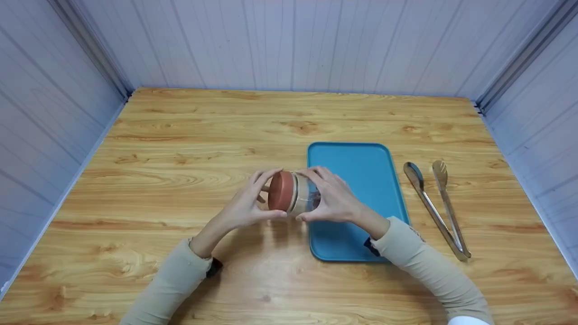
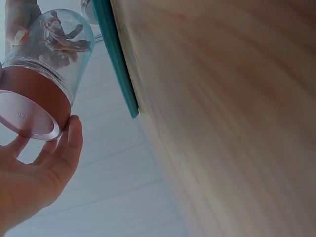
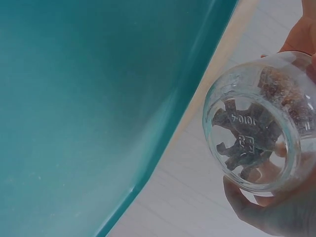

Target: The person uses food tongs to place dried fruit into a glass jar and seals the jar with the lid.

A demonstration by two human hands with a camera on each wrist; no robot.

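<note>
Between the two hands is a clear glass jar, tipped on its side, with a reddish-brown lid facing left. My left hand grips the lid round its edge, thumb at the near side and fingers at the far side. The glass body is held by my right hand. Dark brown, dried-looking pieces show through the jar's base in the right wrist view. In the left wrist view the lid sits on the jar's mouth. The jar is held up at the left edge of a blue tray.
Metal tongs lie spread on the wooden table, right of the tray. Pale panel walls stand behind the table and along both sides.
</note>
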